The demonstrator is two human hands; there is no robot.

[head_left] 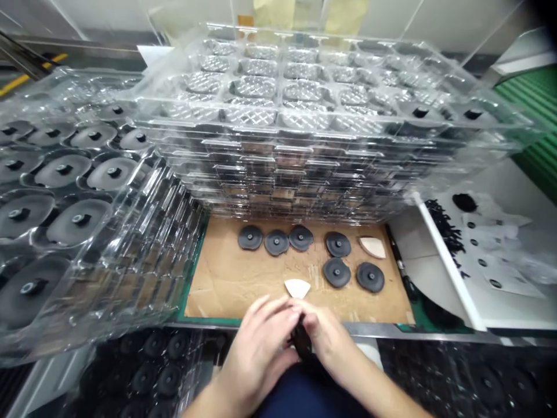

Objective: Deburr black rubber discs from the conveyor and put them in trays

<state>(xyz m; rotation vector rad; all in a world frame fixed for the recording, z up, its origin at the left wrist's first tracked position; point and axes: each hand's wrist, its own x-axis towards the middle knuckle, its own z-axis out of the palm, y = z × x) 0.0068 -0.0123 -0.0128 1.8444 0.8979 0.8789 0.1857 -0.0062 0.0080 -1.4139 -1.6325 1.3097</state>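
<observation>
Dark piece: it's between the two hands, in front of the person's body, so no reach away from it at all; what shows of it (301, 339) is only a sliver, so I can't tell the full shape.
Long axis: the visible bit runs roughly from the fingertips back toward the body, leaning a touch to the right hand's side.
Left hand: (256, 342) fingers bent over the top, thumb lower down, pretty much closed around the piece.
Right hand: (326, 334) curled in from the other side, thumb and fingers drawn close, looks like it's gripping the same piece.
Nearer hand: honestly a tie, both are right on it.
White wedge: (297, 288) just past the fingertips on the cardboard (221, 278); can't tell if they touch.
Black discs: (336, 272) six of them farther out, three toward the left, three toward the right.
Edges: the metal bench edge (369, 330) runs behind the hands, tray stack (296, 168) walls off the far side, more trays (152, 191) crowd the left, white rail (450, 267) on the right.
Open room: best bare patch is cardboard left of the wedge.
</observation>
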